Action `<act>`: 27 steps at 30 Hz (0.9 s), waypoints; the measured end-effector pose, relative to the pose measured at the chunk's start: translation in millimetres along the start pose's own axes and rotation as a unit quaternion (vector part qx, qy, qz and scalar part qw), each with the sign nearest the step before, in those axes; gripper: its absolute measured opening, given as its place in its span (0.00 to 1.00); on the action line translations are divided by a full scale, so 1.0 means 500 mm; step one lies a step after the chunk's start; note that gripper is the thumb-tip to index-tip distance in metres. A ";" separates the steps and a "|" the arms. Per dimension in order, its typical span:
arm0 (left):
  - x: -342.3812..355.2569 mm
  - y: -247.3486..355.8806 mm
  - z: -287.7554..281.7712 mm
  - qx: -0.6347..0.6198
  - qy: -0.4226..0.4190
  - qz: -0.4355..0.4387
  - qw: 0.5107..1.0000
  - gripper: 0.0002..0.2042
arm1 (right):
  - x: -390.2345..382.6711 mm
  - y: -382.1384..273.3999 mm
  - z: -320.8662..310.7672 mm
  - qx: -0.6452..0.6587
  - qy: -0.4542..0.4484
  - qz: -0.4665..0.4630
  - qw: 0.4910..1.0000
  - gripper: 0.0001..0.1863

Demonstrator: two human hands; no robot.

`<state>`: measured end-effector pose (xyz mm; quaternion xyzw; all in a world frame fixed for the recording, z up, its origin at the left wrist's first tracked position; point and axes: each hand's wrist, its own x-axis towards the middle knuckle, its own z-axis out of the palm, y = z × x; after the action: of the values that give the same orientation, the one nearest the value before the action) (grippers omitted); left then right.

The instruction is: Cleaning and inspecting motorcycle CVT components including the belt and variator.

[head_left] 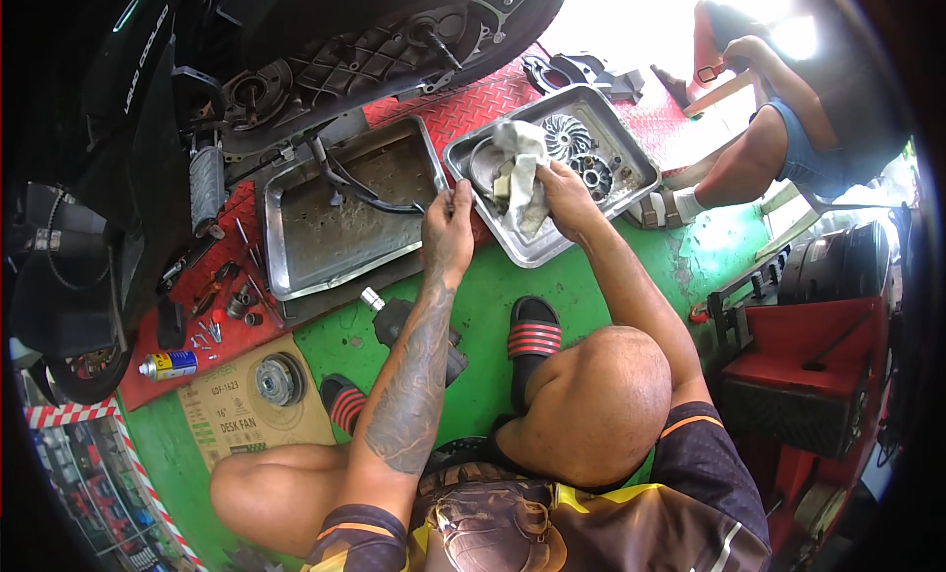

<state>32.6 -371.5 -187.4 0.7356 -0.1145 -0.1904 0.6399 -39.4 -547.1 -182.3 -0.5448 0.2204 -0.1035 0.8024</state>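
Note:
My right hand (569, 200) grips a whitish, stained rag (528, 200) above the right metal tray (521, 253). My left hand (448, 235) is closed, fingertips pinched together, between that tray and the left one; I cannot make out what is in them. In the right tray lie a finned metal fan wheel (566, 136), a toothed round part (591, 174) and a few small pieces. A round metal part (484, 162) is partly covered by the rag. Just beyond my left hand ends a dark curved bar (392, 207), reaching over the stained left tray (296, 282).
A scooter with its engine case (365, 65) open stands ahead. Hand tools (212, 286) and a spray can (168, 364) lie on the red mat. Cardboard (229, 414) bears a round metal part (280, 379). A power wrench (396, 321) lies near my left forearm. Another person (754, 153) sits at right.

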 end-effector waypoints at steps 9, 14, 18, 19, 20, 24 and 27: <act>-0.022 -0.005 0.022 0.045 -0.255 0.022 0.966 0.21 | 0.023 0.025 -0.028 -0.258 0.028 -0.026 0.965 0.18; -0.038 -0.015 0.023 0.130 -0.243 0.063 0.959 0.23 | 0.018 0.045 -0.018 -0.219 0.076 -0.014 0.973 0.17; -0.050 -0.001 0.012 0.140 -0.232 0.089 0.959 0.26 | 0.005 0.015 -0.023 -0.221 0.140 0.000 0.965 0.16; -0.059 0.004 0.002 0.124 -0.235 0.076 0.961 0.25 | 0.003 -0.002 -0.037 -0.249 0.179 0.017 0.952 0.15; -0.069 0.008 -0.010 0.108 -0.237 0.063 0.963 0.25 | 0.005 -0.016 -0.052 -0.262 0.178 0.036 0.948 0.14; -0.132 -0.003 -0.100 0.111 -0.233 -0.084 0.962 0.20 | 0.008 -0.040 -0.125 0.172 0.304 -0.119 0.930 0.12; -0.111 -0.034 -0.080 -0.126 -0.166 -0.072 0.975 0.15 | 0.020 0.004 -0.107 0.124 0.158 -0.066 0.977 0.12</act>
<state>-1.4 -310.2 -192.2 0.6138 -0.1405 -0.3684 0.6840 -55.8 -594.7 -202.9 -0.4312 0.2937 -0.2672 0.8102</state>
